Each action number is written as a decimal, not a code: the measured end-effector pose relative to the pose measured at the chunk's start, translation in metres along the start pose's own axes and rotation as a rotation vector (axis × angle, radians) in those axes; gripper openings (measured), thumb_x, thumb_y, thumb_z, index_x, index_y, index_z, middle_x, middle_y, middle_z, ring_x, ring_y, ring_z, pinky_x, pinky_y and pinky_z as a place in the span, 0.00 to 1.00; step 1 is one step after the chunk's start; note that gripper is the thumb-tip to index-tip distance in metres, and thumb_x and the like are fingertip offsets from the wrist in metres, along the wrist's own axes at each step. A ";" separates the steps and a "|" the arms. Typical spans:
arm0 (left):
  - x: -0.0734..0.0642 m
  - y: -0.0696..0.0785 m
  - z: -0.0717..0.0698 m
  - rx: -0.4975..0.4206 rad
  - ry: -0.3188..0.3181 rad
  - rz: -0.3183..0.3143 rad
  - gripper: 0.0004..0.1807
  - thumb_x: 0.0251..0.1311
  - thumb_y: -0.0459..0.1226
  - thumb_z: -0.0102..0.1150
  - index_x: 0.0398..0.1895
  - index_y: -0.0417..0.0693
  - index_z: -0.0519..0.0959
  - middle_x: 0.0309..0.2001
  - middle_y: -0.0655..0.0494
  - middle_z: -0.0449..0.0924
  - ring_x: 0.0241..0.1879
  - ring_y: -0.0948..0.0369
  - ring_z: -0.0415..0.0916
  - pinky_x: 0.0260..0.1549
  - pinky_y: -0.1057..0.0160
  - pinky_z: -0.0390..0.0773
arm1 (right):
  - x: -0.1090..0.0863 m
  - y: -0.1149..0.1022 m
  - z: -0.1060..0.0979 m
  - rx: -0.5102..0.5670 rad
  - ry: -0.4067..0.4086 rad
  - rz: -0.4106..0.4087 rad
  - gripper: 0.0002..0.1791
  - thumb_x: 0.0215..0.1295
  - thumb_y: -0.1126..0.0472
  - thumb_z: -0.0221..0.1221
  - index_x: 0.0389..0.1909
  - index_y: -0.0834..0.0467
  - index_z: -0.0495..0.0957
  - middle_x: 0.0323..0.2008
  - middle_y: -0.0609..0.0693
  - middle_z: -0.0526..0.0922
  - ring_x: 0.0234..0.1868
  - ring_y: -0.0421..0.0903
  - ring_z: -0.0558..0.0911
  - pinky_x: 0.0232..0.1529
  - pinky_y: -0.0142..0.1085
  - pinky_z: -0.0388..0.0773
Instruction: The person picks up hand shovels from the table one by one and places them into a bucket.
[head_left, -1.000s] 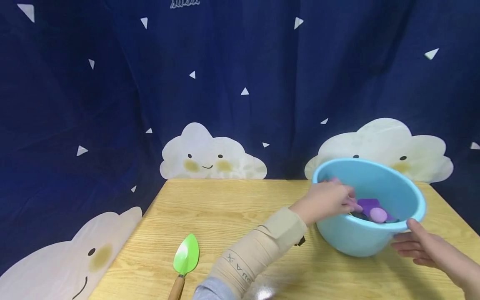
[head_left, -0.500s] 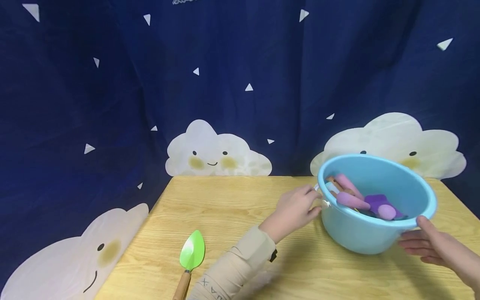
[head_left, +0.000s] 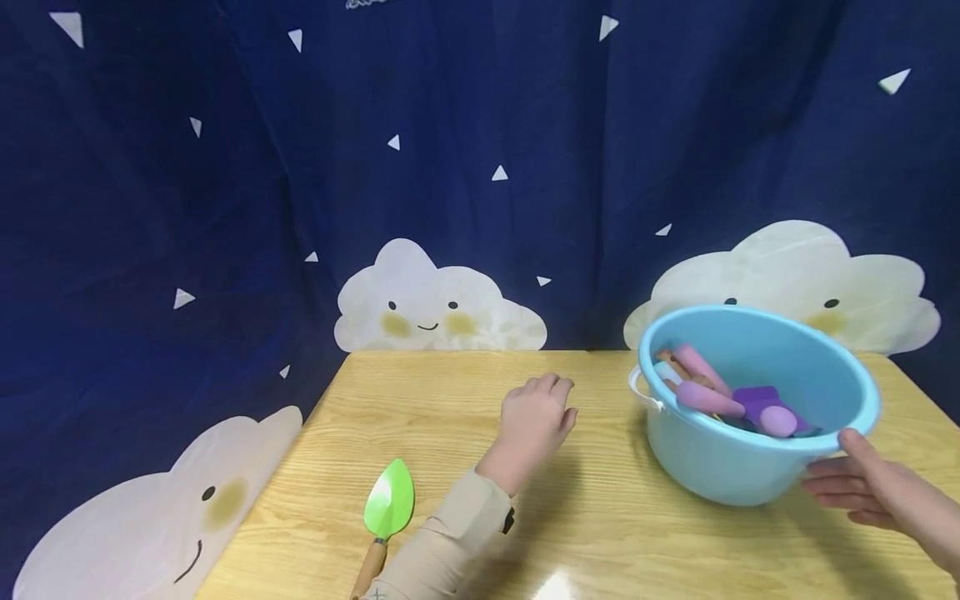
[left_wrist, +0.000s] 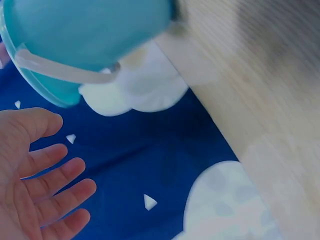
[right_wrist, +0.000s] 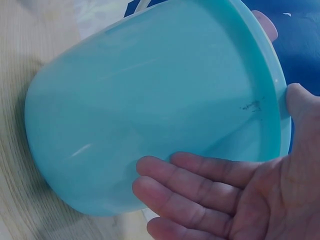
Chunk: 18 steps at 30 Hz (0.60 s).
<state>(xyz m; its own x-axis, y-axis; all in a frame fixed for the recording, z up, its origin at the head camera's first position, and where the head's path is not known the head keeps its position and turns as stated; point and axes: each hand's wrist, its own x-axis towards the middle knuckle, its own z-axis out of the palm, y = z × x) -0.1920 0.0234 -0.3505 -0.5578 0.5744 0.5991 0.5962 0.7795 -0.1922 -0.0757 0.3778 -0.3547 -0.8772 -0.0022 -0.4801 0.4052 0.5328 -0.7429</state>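
Observation:
In the head view my left hand [head_left: 532,425] is above the table left of the bucket, holding nothing; the left wrist view shows its fingers [left_wrist: 60,197] spread and apart. My right hand [head_left: 870,487] is at the light blue bucket [head_left: 735,467], thumb resting on the rim, fingers extended along the outer wall. Inside the bucket lie several tools: a pink handle-like piece [head_left: 708,400], a purple blade-like piece [head_left: 757,400] and a round pink end [head_left: 777,422]; their lower parts are hidden. A white bucket handle [head_left: 637,387] hangs at the left side.
A garden trowel [head_left: 390,500] with a green blade and wooden handle lies on the wooden table [head_left: 435,408] at front left, close to my left sleeve [head_left: 450,542]. Behind the table hangs a dark blue curtain [head_left: 450,108] with clouds and white triangles.
My left hand has come out of the bucket and moved left, away from its rim and handle. The right hand stays at the rim. The head view has shifted slightly.

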 end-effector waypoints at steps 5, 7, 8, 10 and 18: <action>-0.017 -0.016 0.002 0.032 0.001 -0.078 0.17 0.48 0.46 0.62 0.41 0.50 0.77 0.35 0.59 0.78 0.28 0.63 0.76 0.17 0.68 0.72 | 0.003 0.004 -0.001 -0.001 0.009 -0.009 0.54 0.61 0.35 0.11 0.51 0.83 0.60 0.43 0.69 0.76 0.44 0.60 0.77 0.41 0.53 0.72; -0.024 -0.022 0.003 0.030 -0.001 -0.101 0.18 0.48 0.45 0.62 0.41 0.49 0.77 0.34 0.58 0.78 0.27 0.62 0.76 0.16 0.68 0.71 | 0.005 0.008 -0.002 0.004 0.008 -0.006 0.54 0.61 0.35 0.11 0.51 0.83 0.59 0.43 0.69 0.76 0.44 0.60 0.77 0.40 0.53 0.72; -0.027 -0.025 0.003 0.030 -0.002 -0.110 0.18 0.47 0.45 0.63 0.41 0.48 0.77 0.34 0.58 0.78 0.26 0.62 0.76 0.16 0.68 0.71 | 0.007 0.011 -0.003 0.012 0.015 0.005 0.54 0.61 0.35 0.11 0.52 0.82 0.60 0.42 0.68 0.77 0.43 0.58 0.78 0.40 0.52 0.73; -0.034 -0.030 0.003 0.026 -0.020 -0.131 0.18 0.48 0.45 0.63 0.41 0.47 0.76 0.33 0.57 0.78 0.25 0.62 0.75 0.14 0.68 0.70 | 0.009 0.014 -0.004 0.022 0.007 -0.006 0.53 0.61 0.35 0.12 0.52 0.82 0.59 0.43 0.68 0.77 0.43 0.58 0.78 0.40 0.52 0.73; -0.059 -0.051 0.001 0.025 -0.052 -0.185 0.17 0.45 0.42 0.64 0.38 0.46 0.77 0.33 0.55 0.78 0.24 0.60 0.76 0.13 0.69 0.69 | -0.001 -0.002 0.000 -0.011 -0.013 -0.022 0.55 0.60 0.35 0.09 0.50 0.84 0.60 0.43 0.72 0.74 0.43 0.62 0.77 0.41 0.53 0.72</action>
<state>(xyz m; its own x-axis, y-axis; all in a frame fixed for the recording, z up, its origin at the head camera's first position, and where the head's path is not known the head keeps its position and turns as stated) -0.1902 -0.0506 -0.3770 -0.6861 0.4328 0.5848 0.4665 0.8785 -0.1028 -0.0756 0.3773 -0.3528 -0.8823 -0.0248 -0.4701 0.3834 0.5416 -0.7481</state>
